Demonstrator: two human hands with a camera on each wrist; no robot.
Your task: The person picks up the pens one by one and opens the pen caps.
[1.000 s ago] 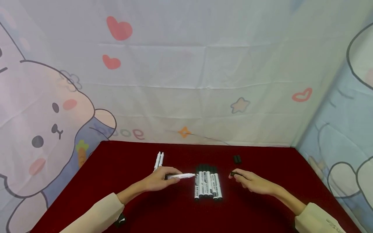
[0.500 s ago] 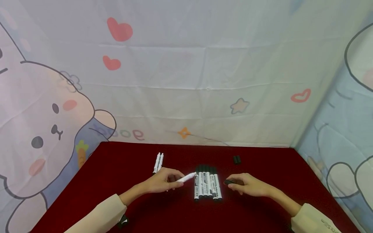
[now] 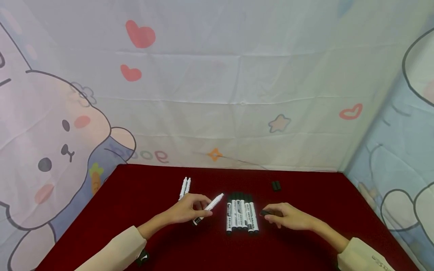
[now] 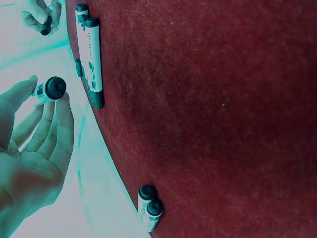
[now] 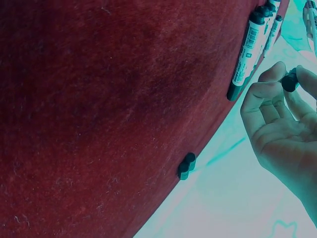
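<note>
My left hand (image 3: 190,208) pinches an uncapped white marker (image 3: 214,202) between thumb and fingers, its white tip slanting up and away to the right. In the left wrist view the black end of that marker (image 4: 55,88) faces the camera. Across from it, my right hand (image 3: 289,216) pinches a small black marker cap (image 3: 265,213); the right wrist view shows the cap (image 5: 290,81) between thumb and fingertips. Between the two hands lies a row of several capped white markers (image 3: 241,215), side by side with black caps pointing away.
Two uncapped white markers (image 3: 184,187) lie behind my left hand. Two black caps (image 3: 276,186) sit together at the back right of the red tablecloth (image 3: 315,188). A dark object (image 3: 142,257) shows beside the left sleeve. A printed curtain (image 3: 203,82) hangs behind the table.
The marker in my left hand has swung from level to slanting up and away, its tip leaving the row. My right hand has come left, closer to the row, with the cap.
</note>
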